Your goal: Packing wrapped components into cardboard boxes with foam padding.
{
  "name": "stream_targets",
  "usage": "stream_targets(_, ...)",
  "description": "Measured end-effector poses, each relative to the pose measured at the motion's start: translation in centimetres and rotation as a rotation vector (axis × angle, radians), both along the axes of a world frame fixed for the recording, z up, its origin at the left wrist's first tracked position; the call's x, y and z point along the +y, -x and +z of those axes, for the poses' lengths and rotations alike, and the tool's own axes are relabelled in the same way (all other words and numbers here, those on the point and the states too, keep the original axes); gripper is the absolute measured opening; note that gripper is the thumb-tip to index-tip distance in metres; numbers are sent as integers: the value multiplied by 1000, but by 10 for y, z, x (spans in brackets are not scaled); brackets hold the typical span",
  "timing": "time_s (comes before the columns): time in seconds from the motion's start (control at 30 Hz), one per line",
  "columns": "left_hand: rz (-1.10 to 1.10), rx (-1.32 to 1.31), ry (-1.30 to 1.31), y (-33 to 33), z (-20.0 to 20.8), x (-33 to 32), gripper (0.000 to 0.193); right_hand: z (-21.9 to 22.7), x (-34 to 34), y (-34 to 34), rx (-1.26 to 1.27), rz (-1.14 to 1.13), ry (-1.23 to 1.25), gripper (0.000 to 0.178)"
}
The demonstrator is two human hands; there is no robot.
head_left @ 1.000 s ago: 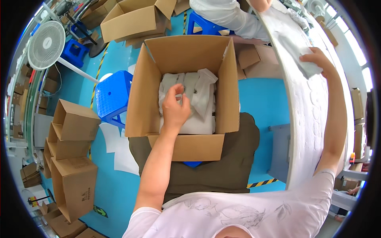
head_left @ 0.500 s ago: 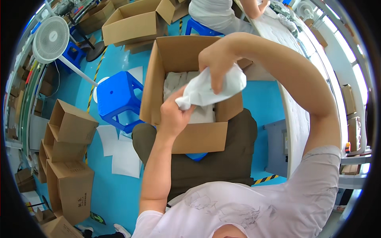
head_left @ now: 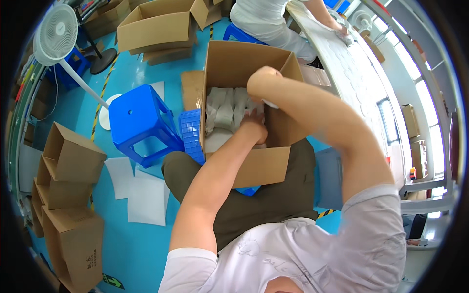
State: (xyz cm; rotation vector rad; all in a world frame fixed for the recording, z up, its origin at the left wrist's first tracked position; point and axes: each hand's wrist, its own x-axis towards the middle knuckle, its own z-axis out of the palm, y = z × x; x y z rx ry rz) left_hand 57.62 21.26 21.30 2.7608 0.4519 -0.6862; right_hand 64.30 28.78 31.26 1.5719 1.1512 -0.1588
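Observation:
A cardboard box (head_left: pixel 261 165) stands with its flaps up between my knees, holding several white wrapped bundles (head_left: pixel 224 115) laid side by side. My left hand (head_left: pixel 255 127) is down inside it, fingers spread against the wrapping at the right end of the row. Just beyond, my right hand (head_left: pixel 264 82) bends down into the box from above, its fingers mostly hidden. A bit of white wrapping (head_left: pixel 270 103) shows under that wrist, from the bundle it grips. The bundle itself is largely covered by my hands and forearm.
A blue stool (head_left: pixel 139 117) and a white fan (head_left: pixel 56 34) stand left of the box. White sheets (head_left: pixel 146 200) lie on the floor near more cardboard boxes (head_left: pixel 73 239). At right runs a long white table (head_left: pixel 359 93), where another person (head_left: pixel 266 22) sits.
The white wrapped bundle, held above the box by both hands before, has gone down into it. Both hands have lowered with it, and my left hand has moved right.

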Motion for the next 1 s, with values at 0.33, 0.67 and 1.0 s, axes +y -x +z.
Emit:
stream_targets(0.33, 126, -113, 86, -7, -25, 11, 81, -89, -35, -18, -106, -144, -277, 34)
stream_targets(0.67, 212, 26, 144, 2, -21, 5, 71, -83, -47, -28, 242, -479, -608, 42)
stream_targets(1.0, 52, -138, 331, 24, -39, 12, 57, -110, -28, -77, 338, -548, -515, 48)
